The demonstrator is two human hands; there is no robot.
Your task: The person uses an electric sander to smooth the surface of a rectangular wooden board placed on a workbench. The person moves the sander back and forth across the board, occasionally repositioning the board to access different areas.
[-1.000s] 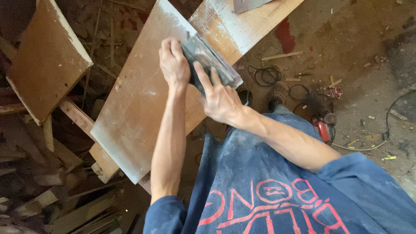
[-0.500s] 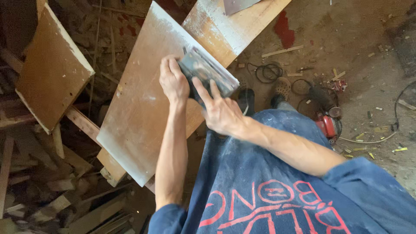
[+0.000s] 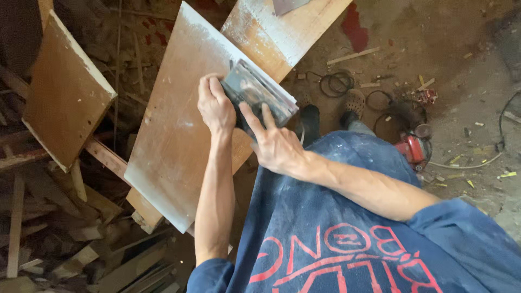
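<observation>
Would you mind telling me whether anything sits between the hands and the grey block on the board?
Nothing visible does: the left hand and right hand both already rest on the flat grey rectangular block, pressed against the long brown wooden board.

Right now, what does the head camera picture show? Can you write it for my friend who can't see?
Seen from above, a person's left hand and right hand press a grey sanding block onto a dusty wooden board. Wood scraps lie to the left, and a red power tool with cables sits on the dirt floor.
</observation>
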